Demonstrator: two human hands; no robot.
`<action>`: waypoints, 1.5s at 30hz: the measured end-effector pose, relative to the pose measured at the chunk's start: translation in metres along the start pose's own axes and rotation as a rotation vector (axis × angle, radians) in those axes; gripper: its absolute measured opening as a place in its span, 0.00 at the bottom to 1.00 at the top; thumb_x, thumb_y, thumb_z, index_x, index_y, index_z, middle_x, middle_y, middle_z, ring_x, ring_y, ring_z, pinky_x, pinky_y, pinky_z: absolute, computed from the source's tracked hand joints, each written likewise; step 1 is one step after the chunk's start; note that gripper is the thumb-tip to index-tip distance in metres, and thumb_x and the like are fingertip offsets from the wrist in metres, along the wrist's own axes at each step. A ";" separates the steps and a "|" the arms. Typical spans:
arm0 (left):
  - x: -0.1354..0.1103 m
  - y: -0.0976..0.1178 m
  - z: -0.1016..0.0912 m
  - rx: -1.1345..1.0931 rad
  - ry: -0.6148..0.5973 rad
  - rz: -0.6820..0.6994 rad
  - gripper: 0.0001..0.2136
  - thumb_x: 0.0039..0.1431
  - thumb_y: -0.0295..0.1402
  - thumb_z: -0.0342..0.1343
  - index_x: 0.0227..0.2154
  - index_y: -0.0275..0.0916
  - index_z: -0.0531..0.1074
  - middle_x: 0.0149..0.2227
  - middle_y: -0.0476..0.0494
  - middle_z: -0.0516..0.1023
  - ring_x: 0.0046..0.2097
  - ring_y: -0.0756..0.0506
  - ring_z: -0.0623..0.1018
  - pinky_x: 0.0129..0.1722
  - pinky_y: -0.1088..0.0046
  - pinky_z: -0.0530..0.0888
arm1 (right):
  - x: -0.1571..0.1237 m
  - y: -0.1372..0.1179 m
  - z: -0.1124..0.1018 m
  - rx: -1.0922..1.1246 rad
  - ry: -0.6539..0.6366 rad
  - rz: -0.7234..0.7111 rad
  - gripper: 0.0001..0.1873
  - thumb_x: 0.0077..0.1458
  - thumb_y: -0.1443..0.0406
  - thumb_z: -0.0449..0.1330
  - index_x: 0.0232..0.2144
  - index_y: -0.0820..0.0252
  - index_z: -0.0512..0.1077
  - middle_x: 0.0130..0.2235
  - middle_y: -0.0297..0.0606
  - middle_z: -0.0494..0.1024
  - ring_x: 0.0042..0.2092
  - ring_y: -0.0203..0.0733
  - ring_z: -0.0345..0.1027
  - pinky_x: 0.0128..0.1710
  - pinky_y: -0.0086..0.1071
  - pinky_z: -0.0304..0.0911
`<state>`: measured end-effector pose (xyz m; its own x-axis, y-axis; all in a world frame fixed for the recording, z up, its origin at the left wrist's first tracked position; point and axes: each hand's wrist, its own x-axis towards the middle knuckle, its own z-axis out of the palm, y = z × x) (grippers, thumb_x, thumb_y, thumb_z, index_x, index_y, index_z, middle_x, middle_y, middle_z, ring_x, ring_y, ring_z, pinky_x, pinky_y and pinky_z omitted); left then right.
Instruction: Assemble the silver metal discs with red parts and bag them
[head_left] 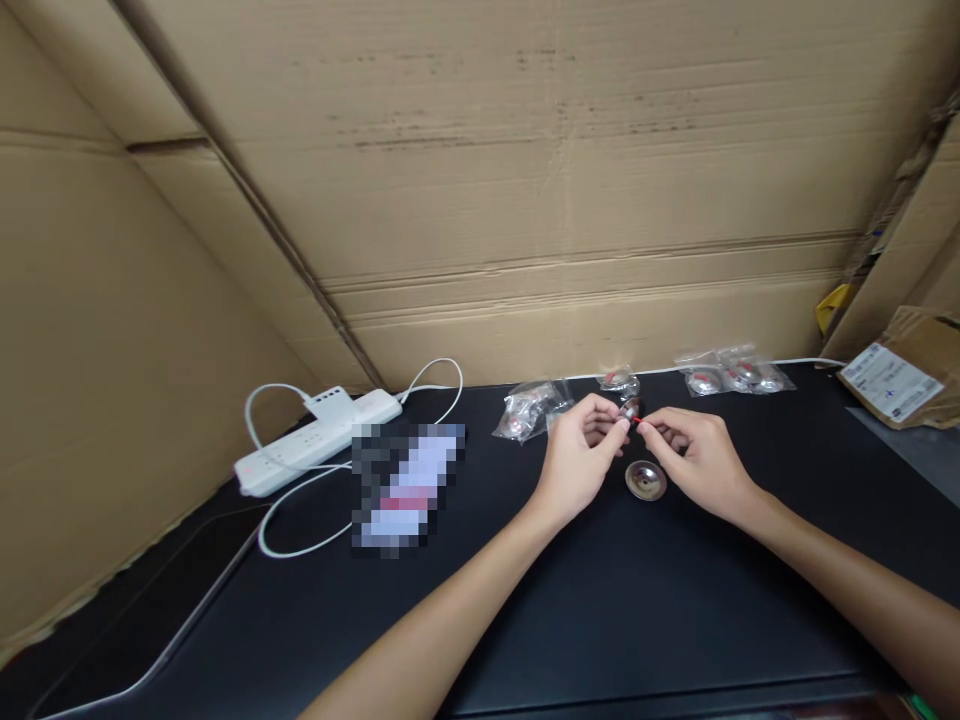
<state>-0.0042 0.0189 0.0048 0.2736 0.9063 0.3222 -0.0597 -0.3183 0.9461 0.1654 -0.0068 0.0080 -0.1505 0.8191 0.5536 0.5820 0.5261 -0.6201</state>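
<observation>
Cardboard walls off the far and left sides of a black desk. White power strip on the left, cables looping off it. Left hand and right hand meet right of centre, both pinching. Clear plastic bags with shiny bits inside lie along the far edge. Loose metal dish sits on the desk, just near side of the fingertips. Smaller metal disc is gripped in the left hand, and the right's got a thin red piece against it.
</observation>
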 end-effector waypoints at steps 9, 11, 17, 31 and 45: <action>-0.007 0.004 0.003 0.188 0.061 0.118 0.04 0.61 0.32 0.58 0.34 0.38 0.72 0.35 0.46 0.79 0.36 0.47 0.80 0.38 0.72 0.77 | 0.000 0.003 -0.001 -0.038 -0.032 -0.004 0.14 0.64 0.62 0.55 0.31 0.60 0.76 0.26 0.36 0.76 0.26 0.38 0.67 0.27 0.30 0.58; -0.008 0.004 0.005 0.161 0.085 0.098 0.05 0.61 0.34 0.59 0.34 0.38 0.73 0.34 0.46 0.80 0.36 0.47 0.81 0.36 0.72 0.78 | 0.000 0.003 -0.001 -0.068 -0.028 -0.026 0.13 0.64 0.63 0.55 0.31 0.61 0.76 0.26 0.35 0.75 0.26 0.37 0.66 0.28 0.30 0.57; -0.011 0.001 0.007 0.189 0.149 0.110 0.06 0.61 0.35 0.59 0.37 0.38 0.77 0.34 0.45 0.82 0.33 0.46 0.82 0.36 0.70 0.80 | -0.002 0.003 -0.002 -0.152 -0.089 -0.069 0.14 0.66 0.64 0.53 0.29 0.61 0.74 0.25 0.34 0.71 0.25 0.36 0.63 0.28 0.31 0.55; -0.013 0.014 0.002 0.527 0.058 0.320 0.08 0.65 0.31 0.53 0.34 0.39 0.77 0.33 0.46 0.78 0.33 0.48 0.76 0.35 0.72 0.73 | -0.006 -0.001 0.001 -0.259 -0.138 -0.095 0.16 0.66 0.65 0.51 0.24 0.58 0.64 0.24 0.34 0.67 0.25 0.36 0.61 0.28 0.31 0.53; -0.002 0.004 -0.003 0.117 -0.006 0.081 0.09 0.65 0.38 0.54 0.37 0.38 0.71 0.32 0.47 0.74 0.28 0.50 0.75 0.25 0.76 0.72 | 0.001 -0.002 -0.006 0.016 -0.070 0.112 0.19 0.63 0.54 0.56 0.26 0.60 0.75 0.22 0.33 0.70 0.24 0.35 0.60 0.25 0.30 0.53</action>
<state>-0.0081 0.0172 0.0078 0.2778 0.8748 0.3970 0.0305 -0.4211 0.9065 0.1693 -0.0086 0.0133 -0.1414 0.8866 0.4404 0.5852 0.4337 -0.6852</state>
